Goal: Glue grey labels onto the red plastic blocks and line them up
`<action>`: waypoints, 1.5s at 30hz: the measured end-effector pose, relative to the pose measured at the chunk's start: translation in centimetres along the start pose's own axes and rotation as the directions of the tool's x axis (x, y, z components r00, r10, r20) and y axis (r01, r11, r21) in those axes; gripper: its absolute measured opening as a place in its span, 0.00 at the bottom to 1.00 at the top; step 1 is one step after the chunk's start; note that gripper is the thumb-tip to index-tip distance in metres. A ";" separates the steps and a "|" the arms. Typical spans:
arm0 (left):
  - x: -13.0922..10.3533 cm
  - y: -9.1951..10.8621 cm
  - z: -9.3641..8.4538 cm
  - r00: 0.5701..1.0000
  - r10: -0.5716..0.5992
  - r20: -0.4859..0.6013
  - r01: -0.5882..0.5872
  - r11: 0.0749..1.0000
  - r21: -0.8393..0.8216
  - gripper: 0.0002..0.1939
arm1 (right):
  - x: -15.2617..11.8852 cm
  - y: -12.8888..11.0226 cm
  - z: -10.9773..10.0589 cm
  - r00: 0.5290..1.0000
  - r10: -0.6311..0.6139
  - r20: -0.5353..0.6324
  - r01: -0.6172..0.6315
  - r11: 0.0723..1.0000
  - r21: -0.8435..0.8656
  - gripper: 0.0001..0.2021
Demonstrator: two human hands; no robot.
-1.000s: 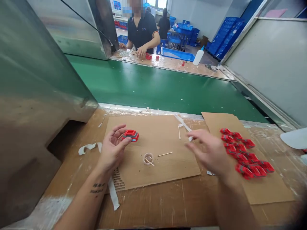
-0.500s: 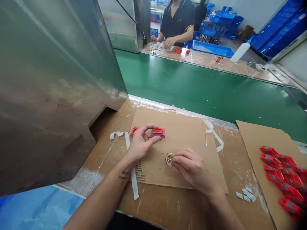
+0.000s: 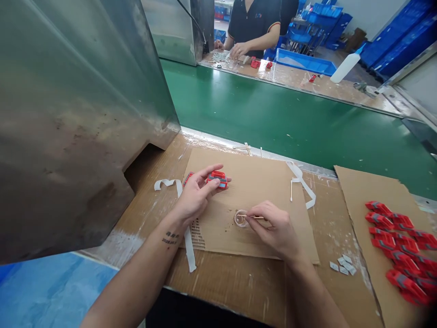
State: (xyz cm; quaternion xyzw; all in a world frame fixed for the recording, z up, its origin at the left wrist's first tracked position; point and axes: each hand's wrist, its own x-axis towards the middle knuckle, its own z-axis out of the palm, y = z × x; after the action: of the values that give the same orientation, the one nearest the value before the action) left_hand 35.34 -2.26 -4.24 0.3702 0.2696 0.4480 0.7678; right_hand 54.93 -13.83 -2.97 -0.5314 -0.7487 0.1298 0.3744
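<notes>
My left hand [image 3: 199,191] grips a red and grey plastic part [image 3: 217,179] between thumb and fingers, above the cardboard sheet. A second red part [image 3: 187,179] lies behind that hand, mostly hidden by it. Pinched in my right hand [image 3: 269,223] is a thin cotton swab [image 3: 257,217]. Its far end is inside a small round clear dish [image 3: 240,218] on the cardboard [image 3: 239,246]; I cannot make out what the dish contains. Dark specks dot the cardboard beside the dish.
Several red parts [image 3: 404,246] sit on another cardboard sheet at right, near small grey squares [image 3: 343,264]. White tape strips [image 3: 190,250] flank the work sheet. Loose swabs [image 3: 247,148] lie by the green belt [image 3: 256,109]. A metal housing [image 3: 75,136] stands left; a co-worker [image 3: 254,32] works opposite.
My left hand has tilted the red and grey part, so its side now faces me. The swab in my right hand has swung flatter across the dish. The view has shifted slightly.
</notes>
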 end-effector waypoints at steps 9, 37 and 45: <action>0.3 0.1 -0.1 0.999 -0.018 -0.044 0.016 0.998 -0.060 0.27 | -0.1 -0.1 -0.2 0.996 0.076 -0.053 -0.074 0.997 0.030 0.05; -2.5 -1.3 2.4 0.756 0.421 0.500 -0.652 0.432 0.623 0.12 | -0.5 -2.1 -1.2 0.885 0.205 -0.417 0.058 0.842 0.536 0.13; -2.8 -1.3 2.5 0.745 0.407 0.528 -0.666 0.415 0.619 0.12 | -0.7 -2.0 -0.9 0.907 0.230 -0.352 -0.020 0.860 0.510 0.10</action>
State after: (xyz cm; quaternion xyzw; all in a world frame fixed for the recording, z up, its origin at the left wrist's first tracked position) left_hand 36.61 -5.95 -3.57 0.7931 0.1821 0.4478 0.3705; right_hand 54.28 -15.42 -1.46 -0.4810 -0.5606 0.2300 0.6337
